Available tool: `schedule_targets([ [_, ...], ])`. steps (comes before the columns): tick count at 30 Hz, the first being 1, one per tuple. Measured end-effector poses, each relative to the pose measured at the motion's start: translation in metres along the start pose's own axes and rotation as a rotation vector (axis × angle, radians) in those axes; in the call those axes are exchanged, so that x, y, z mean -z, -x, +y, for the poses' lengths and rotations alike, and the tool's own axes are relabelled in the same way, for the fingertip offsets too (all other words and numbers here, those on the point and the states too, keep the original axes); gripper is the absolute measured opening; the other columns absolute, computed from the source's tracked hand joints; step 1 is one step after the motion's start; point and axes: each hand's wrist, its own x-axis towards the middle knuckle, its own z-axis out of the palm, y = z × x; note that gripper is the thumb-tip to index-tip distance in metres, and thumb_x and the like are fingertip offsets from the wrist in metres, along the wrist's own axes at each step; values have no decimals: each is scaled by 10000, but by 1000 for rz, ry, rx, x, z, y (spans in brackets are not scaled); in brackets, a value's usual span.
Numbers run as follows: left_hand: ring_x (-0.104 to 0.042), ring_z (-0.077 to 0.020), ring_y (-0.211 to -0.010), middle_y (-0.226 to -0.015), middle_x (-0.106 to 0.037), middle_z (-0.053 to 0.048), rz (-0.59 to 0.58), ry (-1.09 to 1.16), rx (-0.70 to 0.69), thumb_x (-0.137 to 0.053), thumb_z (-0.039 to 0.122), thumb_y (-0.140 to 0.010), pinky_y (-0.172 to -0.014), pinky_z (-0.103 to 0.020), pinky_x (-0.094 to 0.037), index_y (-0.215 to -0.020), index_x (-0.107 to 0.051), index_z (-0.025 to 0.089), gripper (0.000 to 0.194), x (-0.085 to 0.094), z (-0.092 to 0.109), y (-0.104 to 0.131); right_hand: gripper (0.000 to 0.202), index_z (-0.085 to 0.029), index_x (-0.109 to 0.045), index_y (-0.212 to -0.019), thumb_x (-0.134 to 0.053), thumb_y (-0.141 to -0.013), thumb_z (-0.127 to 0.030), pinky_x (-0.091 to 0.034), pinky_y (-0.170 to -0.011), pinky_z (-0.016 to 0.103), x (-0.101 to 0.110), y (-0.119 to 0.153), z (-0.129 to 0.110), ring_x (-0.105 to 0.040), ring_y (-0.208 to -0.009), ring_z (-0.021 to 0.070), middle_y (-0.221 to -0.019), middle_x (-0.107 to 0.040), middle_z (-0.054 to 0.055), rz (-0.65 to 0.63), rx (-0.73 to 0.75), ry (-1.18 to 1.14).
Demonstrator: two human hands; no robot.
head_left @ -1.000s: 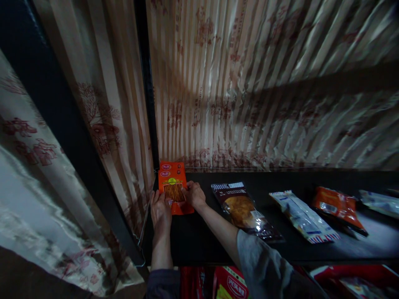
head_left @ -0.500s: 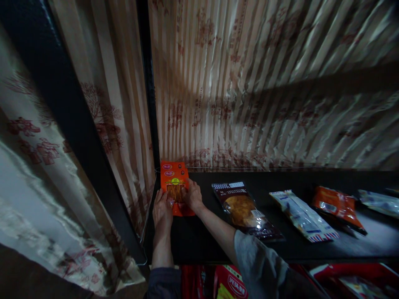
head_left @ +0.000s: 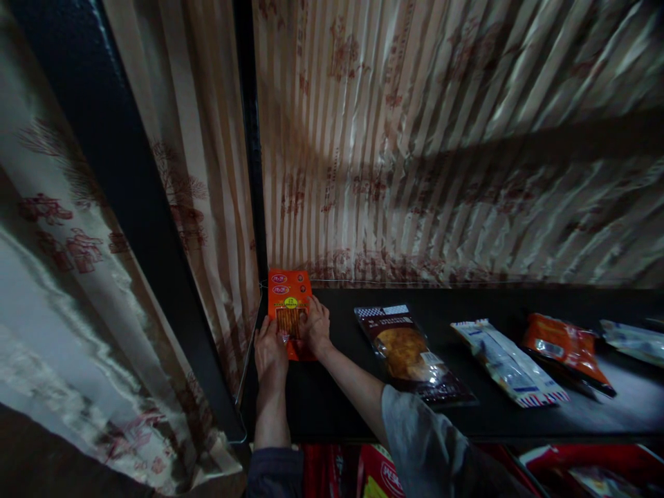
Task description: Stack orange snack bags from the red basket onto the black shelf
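Note:
An orange snack packet (head_left: 289,294) with a clear window lies at the left end of the black shelf, its top edge toward the curtain. My left hand (head_left: 270,349) grips the packet's lower left side, fingers along its edge. On the opposite side, my right hand (head_left: 315,326) holds the right edge, thumb over the window. Between the two hands the brown sticks inside the packet show. To the right lies a dark brown snack bag (head_left: 407,349) with a round golden picture, apart from both hands.
Farther right on the black shelf (head_left: 332,398) lie a white-and-blue packet (head_left: 511,363), an orange bag (head_left: 565,349) and a pale packet (head_left: 633,339). Red packages (head_left: 381,474) sit on a level below. A dark metal post (head_left: 129,173) and patterned curtains (head_left: 363,152) bound the left and back.
My right hand has shifted slightly left on the packet, its thumb further over the window. The packet has barely moved; the view has shifted a little.

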Motion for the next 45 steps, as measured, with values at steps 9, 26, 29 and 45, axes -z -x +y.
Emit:
schedule_targets([
  [9, -516, -228, -1212, -1346, -515, -144, 57, 3, -14, -466, 136, -838, -1046, -325, -388, -1186, -610, 116, 377, -4, -7, -1, 508, -34, -468, -1307, -432, -809, -129, -329, -1015, 339, -1, 1, -9, -416, -1242, 257, -1384, -440, 184, -50, 1, 62],
  [26, -538, -212, -1181, -1347, -522, -117, 48, -56, 12, -468, 151, -840, -1017, -306, -406, -1186, -611, 136, 375, 4, -2, 2, 461, -84, -501, -1278, -452, -839, -214, -327, -1004, 327, 13, 6, -15, -400, -1257, 248, -1362, -461, 163, -134, -18, 74],
  [29, -530, -216, -1187, -1344, -525, -113, 53, -63, 11, -465, 161, -840, -1022, -311, -399, -1188, -609, 141, 377, 2, -4, 1, 480, -116, -492, -1292, -484, -822, -215, -350, -994, 380, 18, 7, -16, -392, -1263, 274, -1402, -410, 169, -123, -45, 56],
  [45, -645, -137, -880, -900, -703, -69, -36, 210, -650, -391, 184, -883, -852, -263, -472, -1036, -638, 148, 292, 20, 120, 111, 326, -183, -598, -1108, -425, -833, -161, -433, -978, 367, 169, 263, 118, -557, -1119, 191, -1164, -619, 104, -198, 50, -357],
])
